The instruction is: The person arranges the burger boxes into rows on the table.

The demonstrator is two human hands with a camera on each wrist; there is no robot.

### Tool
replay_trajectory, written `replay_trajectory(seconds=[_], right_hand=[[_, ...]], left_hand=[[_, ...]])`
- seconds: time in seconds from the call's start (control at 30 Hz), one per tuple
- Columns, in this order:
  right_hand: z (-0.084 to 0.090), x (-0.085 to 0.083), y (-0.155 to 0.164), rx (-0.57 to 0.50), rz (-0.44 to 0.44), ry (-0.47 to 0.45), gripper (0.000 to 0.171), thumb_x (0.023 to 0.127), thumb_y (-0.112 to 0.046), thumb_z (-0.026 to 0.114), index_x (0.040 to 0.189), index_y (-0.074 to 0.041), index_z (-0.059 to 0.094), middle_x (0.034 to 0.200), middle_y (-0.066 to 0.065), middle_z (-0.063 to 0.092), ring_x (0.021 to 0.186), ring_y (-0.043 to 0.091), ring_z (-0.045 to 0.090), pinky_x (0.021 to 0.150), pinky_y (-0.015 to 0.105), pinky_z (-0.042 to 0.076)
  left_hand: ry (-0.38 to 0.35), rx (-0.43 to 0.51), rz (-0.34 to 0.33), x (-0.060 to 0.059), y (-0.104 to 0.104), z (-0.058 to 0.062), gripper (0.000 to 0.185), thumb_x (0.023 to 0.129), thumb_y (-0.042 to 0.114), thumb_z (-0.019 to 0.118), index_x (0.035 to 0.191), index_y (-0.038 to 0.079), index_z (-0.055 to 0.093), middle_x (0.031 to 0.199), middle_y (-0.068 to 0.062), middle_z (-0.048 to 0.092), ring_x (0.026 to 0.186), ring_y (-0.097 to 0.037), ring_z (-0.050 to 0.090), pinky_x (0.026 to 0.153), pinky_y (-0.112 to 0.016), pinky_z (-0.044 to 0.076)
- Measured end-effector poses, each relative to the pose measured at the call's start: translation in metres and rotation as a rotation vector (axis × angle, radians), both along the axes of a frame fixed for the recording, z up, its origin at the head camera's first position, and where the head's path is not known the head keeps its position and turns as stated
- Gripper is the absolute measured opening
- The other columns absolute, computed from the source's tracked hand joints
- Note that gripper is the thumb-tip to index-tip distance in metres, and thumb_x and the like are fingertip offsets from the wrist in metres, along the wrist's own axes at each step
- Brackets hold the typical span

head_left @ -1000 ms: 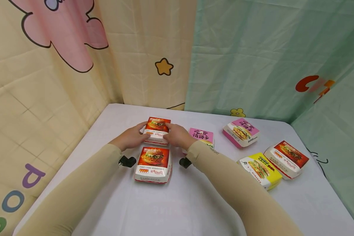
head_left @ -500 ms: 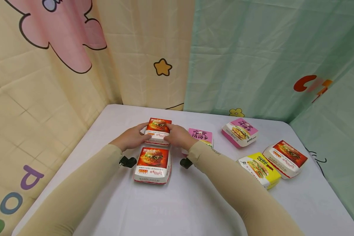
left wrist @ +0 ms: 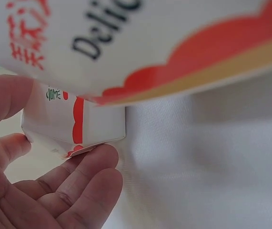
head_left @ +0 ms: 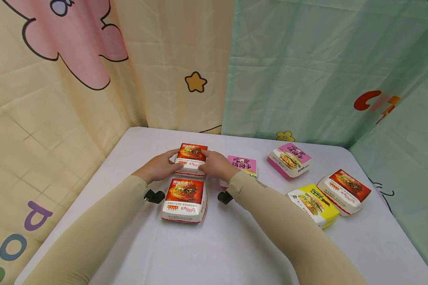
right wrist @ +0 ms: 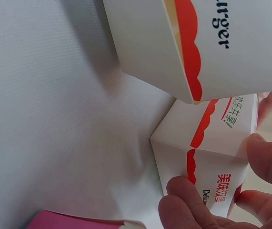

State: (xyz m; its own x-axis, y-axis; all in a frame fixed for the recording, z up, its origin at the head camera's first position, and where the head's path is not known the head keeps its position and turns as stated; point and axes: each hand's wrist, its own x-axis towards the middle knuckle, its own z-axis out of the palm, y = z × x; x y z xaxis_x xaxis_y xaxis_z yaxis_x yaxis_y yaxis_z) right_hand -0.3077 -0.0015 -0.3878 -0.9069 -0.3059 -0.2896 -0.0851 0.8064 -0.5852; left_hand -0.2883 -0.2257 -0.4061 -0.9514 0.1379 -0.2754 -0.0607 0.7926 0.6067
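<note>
My left hand (head_left: pixel 160 166) and right hand (head_left: pixel 215 164) grip a red-and-white burger box (head_left: pixel 191 154) from its two sides, thumbs toward me. In the right wrist view, fingertips (right wrist: pixel 186 195) lie along the printed side of this burger box (right wrist: pixel 205 160). The left wrist view shows fingers (left wrist: pixel 95 167) reaching along the lower edge of the same box (left wrist: pixel 102 121). Just in front, between my wrists, a second burger box (head_left: pixel 183 202) with the same print rests on the table, nearly in line with the held one.
Right of my right hand, a pink burger box (head_left: pixel 243 162) is partly hidden by my sleeve. Farther right stand another pink box (head_left: pixel 290 158), a yellow box (head_left: pixel 317 204) and a red-and-white box (head_left: pixel 346 190). Curtains (head_left: pixel 185 51) surround the white table (head_left: pixel 199 253).
The held burger box and both hands have shifted slightly to the right, bringing it closer in line with the near box. The whole view has drifted a little.
</note>
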Motion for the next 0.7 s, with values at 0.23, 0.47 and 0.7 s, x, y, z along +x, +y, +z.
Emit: replay_trajectory(seconds=[0.23,0.47,0.7], right_hand=[[-0.0002,-0.0001,0.0001,0.003,0.002,0.000,0.075,0.101,-0.028,0.072,0.166,-0.020,0.035,0.168,0.010,0.042,0.153,0.031,0.041,0.126,0.051,0.036],[0.0006,0.0008,-0.0003,-0.009,-0.009,0.000,0.075,0.101,-0.028,0.073,0.166,-0.019,0.036,0.168,0.010,0.042,0.154,0.032,0.040,0.126,0.052,0.036],[0.0021,0.0021,-0.0009,0.002,-0.003,0.008,0.075,0.100,-0.027,0.073,0.165,-0.019,0.036,0.167,0.011,0.043,0.154,0.032,0.041,0.126,0.051,0.036]], left_hand=[[-0.007,-0.006,0.001,0.0001,0.0001,0.0004,0.081,0.103,0.051,0.062,0.169,0.022,0.026,0.145,-0.021,0.062,0.128,-0.036,0.062,0.108,-0.059,0.051],[0.000,-0.008,-0.002,0.0017,0.0006,0.0021,0.080,0.103,0.050,0.062,0.168,0.021,0.026,0.144,-0.021,0.063,0.127,-0.036,0.063,0.108,-0.058,0.051],[-0.005,-0.022,-0.007,0.0048,0.0000,0.0045,0.080,0.104,0.050,0.060,0.169,0.021,0.024,0.145,-0.023,0.061,0.129,-0.038,0.061,0.110,-0.060,0.049]])
